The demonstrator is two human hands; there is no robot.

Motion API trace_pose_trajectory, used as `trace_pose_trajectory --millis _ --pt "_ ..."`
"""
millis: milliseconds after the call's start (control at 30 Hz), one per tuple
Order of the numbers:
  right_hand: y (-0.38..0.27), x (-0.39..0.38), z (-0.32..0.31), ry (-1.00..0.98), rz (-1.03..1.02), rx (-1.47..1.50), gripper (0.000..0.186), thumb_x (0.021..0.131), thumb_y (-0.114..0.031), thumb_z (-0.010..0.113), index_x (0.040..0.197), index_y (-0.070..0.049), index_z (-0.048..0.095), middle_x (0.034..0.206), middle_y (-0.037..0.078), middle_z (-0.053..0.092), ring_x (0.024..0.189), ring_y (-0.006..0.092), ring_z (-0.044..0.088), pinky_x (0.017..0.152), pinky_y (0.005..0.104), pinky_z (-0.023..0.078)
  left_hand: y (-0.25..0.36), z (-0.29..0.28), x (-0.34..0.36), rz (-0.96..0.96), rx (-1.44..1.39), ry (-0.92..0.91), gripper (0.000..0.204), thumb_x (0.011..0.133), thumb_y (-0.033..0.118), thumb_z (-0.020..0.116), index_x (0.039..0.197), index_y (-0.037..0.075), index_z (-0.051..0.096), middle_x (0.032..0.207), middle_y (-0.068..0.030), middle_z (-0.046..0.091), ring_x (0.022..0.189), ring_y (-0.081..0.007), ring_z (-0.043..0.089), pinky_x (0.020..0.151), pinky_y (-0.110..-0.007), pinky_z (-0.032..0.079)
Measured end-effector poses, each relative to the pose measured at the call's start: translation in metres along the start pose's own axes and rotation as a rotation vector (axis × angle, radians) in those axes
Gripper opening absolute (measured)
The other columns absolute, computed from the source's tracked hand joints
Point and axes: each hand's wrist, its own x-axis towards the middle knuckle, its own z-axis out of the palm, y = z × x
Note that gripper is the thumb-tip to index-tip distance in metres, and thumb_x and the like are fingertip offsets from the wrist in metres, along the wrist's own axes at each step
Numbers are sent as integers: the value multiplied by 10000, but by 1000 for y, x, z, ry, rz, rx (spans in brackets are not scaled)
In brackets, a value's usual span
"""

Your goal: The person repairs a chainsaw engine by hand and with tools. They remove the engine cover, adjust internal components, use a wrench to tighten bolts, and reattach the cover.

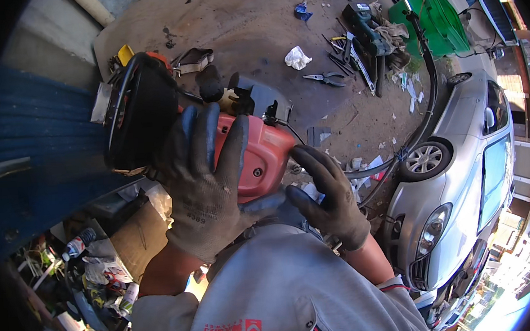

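Observation:
In front of my body is a small engine with a red plastic housing [255, 160]. My left hand [201, 183], in a dark grey work glove, lies across the housing's left side with its fingers stretched and spread. My right hand [332, 194], gloved alike, is at the housing's right edge. Its thumb and fingers are apart, with nothing visible between them. Whether its fingertips touch the housing is unclear. A black padded part with a curved frame [142, 113] stands left of the engine. Dark engine parts [263, 97] show beyond the housing.
Pliers [325, 79], a green power tool [366, 30] and several hand tools lie on the ground ahead. A green bin [437, 21] stands far right. A long black hose [429, 78] curves past a silver car [447, 182]. Cluttered rubbish and a cardboard box [140, 240] lie left.

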Motion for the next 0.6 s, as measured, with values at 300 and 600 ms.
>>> trace_pose_trajectory --millis 300,600 --pt "50 -14 -3 149 99 -331 761 844 -243 760 1504 -6 462 1397 239 556 1254 451 551 1081 546 434 33 12 8 -106 275 -77 1222 702 653 843 1603 17 316 1609 -257 341 1488 -494 307 1200 -634 272" --pt "80 -23 11 -84 163 139 531 870 -132 690 1379 -18 592 926 152 670 825 360 676 759 493 524 42 32 20 -170 355 -34 1182 715 556 860 1607 12 307 1603 -248 382 1499 -478 326 1219 -581 289"
